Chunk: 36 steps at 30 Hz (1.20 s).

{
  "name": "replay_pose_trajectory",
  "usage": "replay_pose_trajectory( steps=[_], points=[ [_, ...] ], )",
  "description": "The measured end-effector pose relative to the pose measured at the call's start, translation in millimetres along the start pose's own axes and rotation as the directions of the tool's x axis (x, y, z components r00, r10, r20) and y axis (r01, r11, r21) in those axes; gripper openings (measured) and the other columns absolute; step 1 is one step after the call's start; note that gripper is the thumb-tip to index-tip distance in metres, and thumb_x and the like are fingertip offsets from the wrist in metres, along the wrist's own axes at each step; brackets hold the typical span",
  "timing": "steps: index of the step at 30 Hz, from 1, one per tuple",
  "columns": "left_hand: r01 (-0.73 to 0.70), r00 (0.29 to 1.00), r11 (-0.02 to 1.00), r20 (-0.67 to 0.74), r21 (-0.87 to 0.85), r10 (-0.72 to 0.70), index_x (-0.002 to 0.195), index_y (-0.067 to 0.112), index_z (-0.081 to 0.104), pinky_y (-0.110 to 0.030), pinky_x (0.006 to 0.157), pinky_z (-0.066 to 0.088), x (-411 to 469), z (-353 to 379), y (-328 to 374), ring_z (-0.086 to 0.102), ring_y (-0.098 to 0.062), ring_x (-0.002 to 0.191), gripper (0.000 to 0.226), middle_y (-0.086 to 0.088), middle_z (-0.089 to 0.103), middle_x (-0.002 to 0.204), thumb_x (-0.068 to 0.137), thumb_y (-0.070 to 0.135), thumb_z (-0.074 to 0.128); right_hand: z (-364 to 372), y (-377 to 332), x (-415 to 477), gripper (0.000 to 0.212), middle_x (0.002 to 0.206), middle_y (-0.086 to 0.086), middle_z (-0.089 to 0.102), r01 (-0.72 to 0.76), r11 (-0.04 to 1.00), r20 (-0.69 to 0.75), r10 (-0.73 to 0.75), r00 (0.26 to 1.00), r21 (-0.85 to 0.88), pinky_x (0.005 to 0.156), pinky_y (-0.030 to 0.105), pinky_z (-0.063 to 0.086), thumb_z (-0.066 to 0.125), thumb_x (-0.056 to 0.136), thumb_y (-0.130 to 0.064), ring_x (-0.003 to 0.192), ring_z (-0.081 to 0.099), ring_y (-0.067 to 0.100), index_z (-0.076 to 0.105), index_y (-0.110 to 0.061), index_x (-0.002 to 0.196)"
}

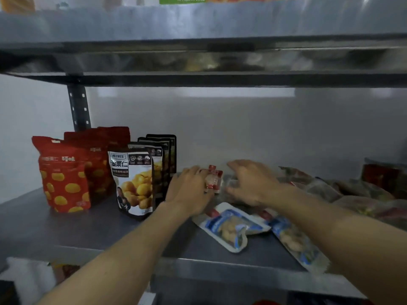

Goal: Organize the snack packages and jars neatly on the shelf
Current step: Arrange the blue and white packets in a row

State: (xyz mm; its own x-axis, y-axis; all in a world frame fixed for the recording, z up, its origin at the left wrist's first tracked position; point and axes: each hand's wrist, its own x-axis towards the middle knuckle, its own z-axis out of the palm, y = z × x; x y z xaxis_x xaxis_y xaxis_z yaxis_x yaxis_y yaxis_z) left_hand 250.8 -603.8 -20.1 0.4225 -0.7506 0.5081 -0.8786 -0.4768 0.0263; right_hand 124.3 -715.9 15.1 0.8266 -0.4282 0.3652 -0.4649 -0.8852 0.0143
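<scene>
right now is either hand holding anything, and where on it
The left hand grips a small red-and-clear snack packet by its left edge; whether the right hand holds anything cannot be told.

The left forearm [123,249], at 7 o'clock, and the right forearm [330,227], at 4 o'clock, are bare; the left hand [189,191] and right hand [253,183] are bare too, slightly blurred.

Black-and-white pouch [134,183]: yellow chestnut picture on its front.
Left of it: red pouches [63,177], orange-yellow dots.
Right of it: small packet [214,180], red and white.
Right, nearer: flat packets [233,227], blue and white.
Beneath it: shelf [66,227], plain grey.
</scene>
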Motion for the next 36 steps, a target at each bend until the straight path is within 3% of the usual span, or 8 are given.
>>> replay_pose_trajectory(
  steps=[6,8,11,14,19,27,30,36],
  points=[
    [0.201,0.979,0.957,0.077,-0.207,-0.189,0.129,0.023,0.053,-0.037,0.090,0.046,50.2,38.7,-14.4,0.054,-0.025,0.113,0.044,-0.005,0.057,0.127,0.091,0.045,0.053,17.8,6.5,60.1,0.073,0.143,0.008,0.048,-0.136,0.948,0.177,0.087,0.980,0.288,0.095,0.032,0.040,0.057,0.086,-0.061,0.125,0.048,0.027,0.042,-0.015,0.141],
    [0.316,0.948,0.886,0.141,-0.338,-0.285,0.127,0.019,0.055,-0.033,0.086,0.047,65.1,51.1,-17.1,0.057,-0.026,0.109,0.044,-0.006,0.060,0.123,0.091,0.043,0.055,25.0,7.0,76.6,0.069,0.140,0.008,0.049,-0.218,0.924,0.222,0.151,0.963,0.316,0.084,0.028,0.038,0.059,0.088,-0.055,0.122,0.050,0.026,0.042,-0.014,0.140],
    [0.454,0.891,0.770,0.228,-0.449,-0.392,0.130,0.014,0.052,-0.037,0.095,0.047,86.9,67.8,-22.9,0.056,-0.029,0.114,0.051,-0.011,0.058,0.128,0.089,0.044,0.056,33.8,8.8,95.3,0.066,0.135,0.008,0.053,-0.318,0.902,0.296,0.231,0.927,0.292,0.075,0.026,0.035,0.061,0.088,-0.053,0.116,0.053,0.025,0.044,-0.012,0.137],
    [0.524,0.852,0.686,0.315,-0.505,-0.419,0.134,0.011,0.045,-0.035,0.096,0.047,100.1,78.2,-29.4,0.055,-0.030,0.117,0.060,-0.011,0.055,0.132,0.086,0.043,0.062,39.1,12.2,108.2,0.069,0.134,0.008,0.054,-0.375,0.870,0.348,0.260,0.901,0.319,0.063,0.021,0.036,0.065,0.086,-0.053,0.110,0.054,0.023,0.044,-0.009,0.136],
    [0.524,0.851,0.647,0.380,-0.554,-0.363,0.114,0.011,0.059,-0.029,0.083,0.050,106.9,83.0,-35.6,0.062,-0.022,0.098,0.037,-0.008,0.066,0.115,0.084,0.030,0.068,50.5,14.6,118.7,0.071,0.138,0.011,0.050,-0.412,0.814,0.418,0.235,0.878,0.410,0.098,0.031,0.043,0.074,0.084,-0.034,0.123,0.050,0.027,0.040,-0.007,0.140],
    [0.540,0.841,0.599,0.373,-0.590,-0.391,0.108,0.007,0.063,-0.030,0.077,0.054,106.9,83.3,-35.3,0.065,-0.022,0.092,0.035,-0.009,0.068,0.106,0.081,0.028,0.071,58.9,17.4,126.0,0.054,0.117,0.008,0.059,-0.475,0.728,0.453,0.250,0.856,0.495,0.083,0.030,0.045,0.078,0.080,-0.028,0.099,0.053,0.024,0.051,-0.006,0.121],
    [0.542,0.840,0.610,0.370,-0.578,-0.397,0.101,0.007,0.061,-0.022,0.061,0.046,104.8,83.1,-34.1,0.061,-0.018,0.082,0.028,-0.007,0.066,0.099,0.084,0.029,0.068,63.1,17.1,127.5,0.058,0.115,0.009,0.059,-0.489,0.714,0.445,0.271,0.854,0.502,0.083,0.031,0.047,0.080,0.078,-0.029,0.103,0.056,0.025,0.051,-0.004,0.121],
    [0.541,0.841,0.630,0.352,-0.557,-0.411,0.095,0.007,0.061,-0.023,0.058,0.042,95.3,75.0,-34.2,0.059,-0.020,0.081,0.027,-0.006,0.061,0.090,0.085,0.031,0.068,60.9,9.7,121.4,0.059,0.117,0.011,0.062,-0.486,0.729,0.437,0.281,0.855,0.482,0.089,0.033,0.048,0.083,0.075,-0.030,0.109,0.058,0.027,0.053,-0.003,0.118]
  ],
)
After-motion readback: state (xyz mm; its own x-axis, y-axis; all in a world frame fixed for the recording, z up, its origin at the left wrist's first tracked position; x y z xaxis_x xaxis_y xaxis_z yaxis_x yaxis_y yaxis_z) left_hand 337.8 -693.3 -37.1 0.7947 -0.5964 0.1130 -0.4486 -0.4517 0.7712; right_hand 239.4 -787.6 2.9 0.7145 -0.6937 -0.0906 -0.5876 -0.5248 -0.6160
